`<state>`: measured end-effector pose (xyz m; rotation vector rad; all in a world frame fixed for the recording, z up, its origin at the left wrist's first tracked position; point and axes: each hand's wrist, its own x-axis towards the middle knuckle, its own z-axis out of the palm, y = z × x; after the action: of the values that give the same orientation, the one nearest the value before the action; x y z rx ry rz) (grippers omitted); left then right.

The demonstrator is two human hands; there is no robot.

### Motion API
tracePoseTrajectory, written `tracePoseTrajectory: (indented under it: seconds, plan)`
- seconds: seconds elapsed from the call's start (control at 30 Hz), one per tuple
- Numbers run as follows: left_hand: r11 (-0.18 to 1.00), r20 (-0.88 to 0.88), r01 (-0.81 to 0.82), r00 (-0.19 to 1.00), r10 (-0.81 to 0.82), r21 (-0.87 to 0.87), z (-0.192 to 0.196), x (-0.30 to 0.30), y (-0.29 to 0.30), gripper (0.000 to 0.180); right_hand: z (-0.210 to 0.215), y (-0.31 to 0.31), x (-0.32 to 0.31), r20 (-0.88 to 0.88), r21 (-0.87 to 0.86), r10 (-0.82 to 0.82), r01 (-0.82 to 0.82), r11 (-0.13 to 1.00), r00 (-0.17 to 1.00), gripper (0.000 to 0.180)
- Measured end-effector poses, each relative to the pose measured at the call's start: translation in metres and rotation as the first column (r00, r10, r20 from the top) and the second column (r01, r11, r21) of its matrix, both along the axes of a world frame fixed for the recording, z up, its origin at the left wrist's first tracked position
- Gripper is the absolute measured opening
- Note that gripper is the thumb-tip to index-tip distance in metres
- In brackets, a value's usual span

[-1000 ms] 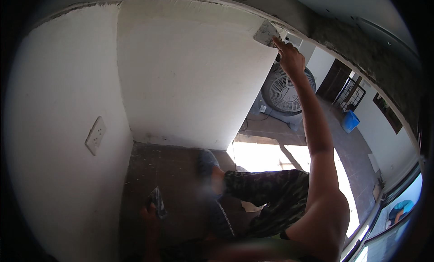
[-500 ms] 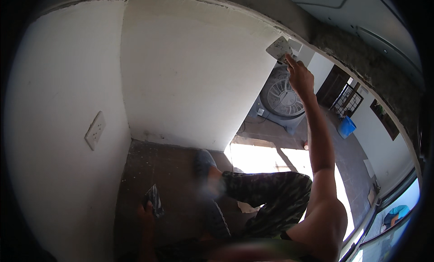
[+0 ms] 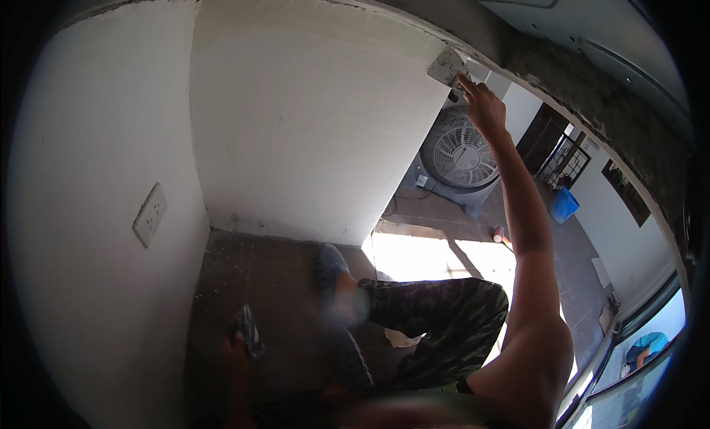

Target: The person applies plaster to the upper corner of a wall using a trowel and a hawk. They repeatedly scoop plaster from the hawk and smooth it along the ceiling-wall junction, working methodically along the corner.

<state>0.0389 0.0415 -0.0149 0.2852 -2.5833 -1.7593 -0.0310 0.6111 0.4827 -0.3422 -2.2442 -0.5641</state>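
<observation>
My right arm reaches far up and away, and my right hand (image 3: 484, 107) is closed round a putty knife (image 3: 445, 66). Its broad, stained blade lies against the upper right corner of the white wall (image 3: 318, 118), just under the slab edge. The index finger stretches along the back of the blade. Low on the left, in shadow, my left hand (image 3: 235, 349) grips a second metal blade that looks like a scraper (image 3: 250, 330). It is held over the dark floor, apart from the wall. The handles of both tools are mostly hidden by my fingers.
A socket plate (image 3: 150, 215) sits on the left wall. My bent leg in camouflage trousers (image 3: 444, 311) crosses below. Beyond the wall's edge stand a large fan unit (image 3: 462, 155) and a blue bucket (image 3: 564, 205). Another person (image 3: 649, 348) crouches outside the window at lower right.
My right hand and its putty knife have shifted slightly up and left along the wall's top corner. The left hand stays low with its blade.
</observation>
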Motion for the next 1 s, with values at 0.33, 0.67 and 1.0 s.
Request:
tracePoseTrajectory:
  seconds: [0.33, 0.67, 1.0]
  plan:
    - [0.978, 0.205, 0.164, 0.969, -0.136, -0.125, 0.038, -0.004, 0.009, 0.048, -0.033, -0.075, -0.008, -0.003, 0.117, 0.118, -0.116, 0.986, 0.993, 0.048]
    - [0.985, 0.048, -0.068, 0.997, 0.062, 0.159, -0.012, -0.002, -0.005, 0.042, 0.001, -0.088, -0.064, -0.05, 0.171, 0.068, -0.059, 0.983, 0.996, 0.048]
    - [0.948, 0.106, 0.01, 0.993, -0.046, 0.317, 0.027, 0.006, -0.007, 0.04, -0.024, -0.007, 0.017, -0.072, -0.061, -0.104, 0.099, 0.993, 0.992, 0.05]
